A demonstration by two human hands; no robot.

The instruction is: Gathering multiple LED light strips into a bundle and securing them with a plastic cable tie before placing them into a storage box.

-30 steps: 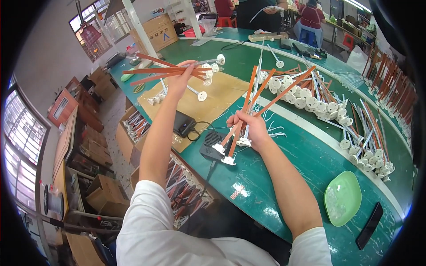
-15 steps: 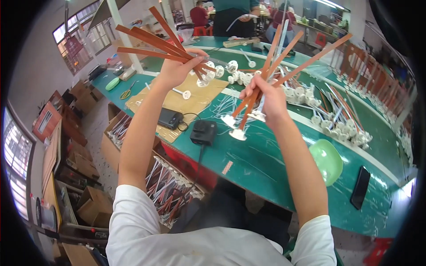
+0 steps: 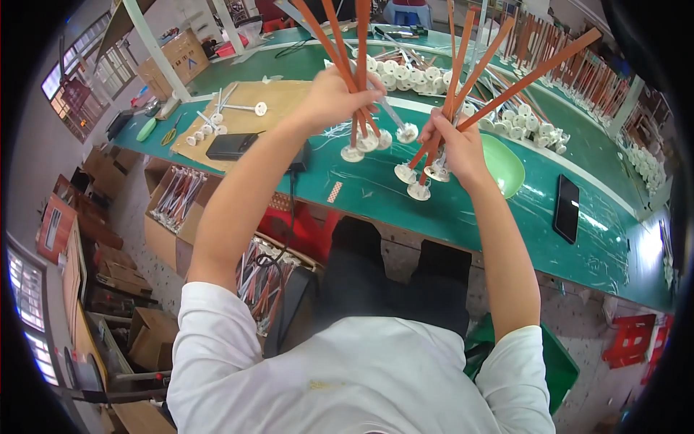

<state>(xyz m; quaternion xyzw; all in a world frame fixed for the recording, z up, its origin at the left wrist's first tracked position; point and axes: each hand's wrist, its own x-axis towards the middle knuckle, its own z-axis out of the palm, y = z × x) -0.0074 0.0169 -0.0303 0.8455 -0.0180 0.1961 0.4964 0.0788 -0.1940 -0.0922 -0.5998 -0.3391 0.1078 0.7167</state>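
My left hand (image 3: 340,98) is closed round a bunch of brown strips (image 3: 362,43) and some grey-white ones, their white round ends (image 3: 367,141) hanging below the fingers. Close by on the right, my right hand (image 3: 457,145) grips a second bunch of brown strips (image 3: 535,76), which fan out upward. White discs (image 3: 418,191) at the lower ends of this bunch hang over the green table (image 3: 463,224). The two bunches are apart, with a grey strip from the left one slanting toward the gap.
Piles of white-ended strips (image 3: 517,124) lie beyond my hands. A light green bowl (image 3: 510,170) and a black phone (image 3: 567,210) are to the right. Left are brown paper (image 3: 282,90) with loose strips, a black device (image 3: 231,147), scissors (image 3: 170,136) and a filled carton (image 3: 163,235).
My left hand has swung right toward my right hand, and its strips now stand nearly upright. The view has shifted too. Both hands keep their bunches.
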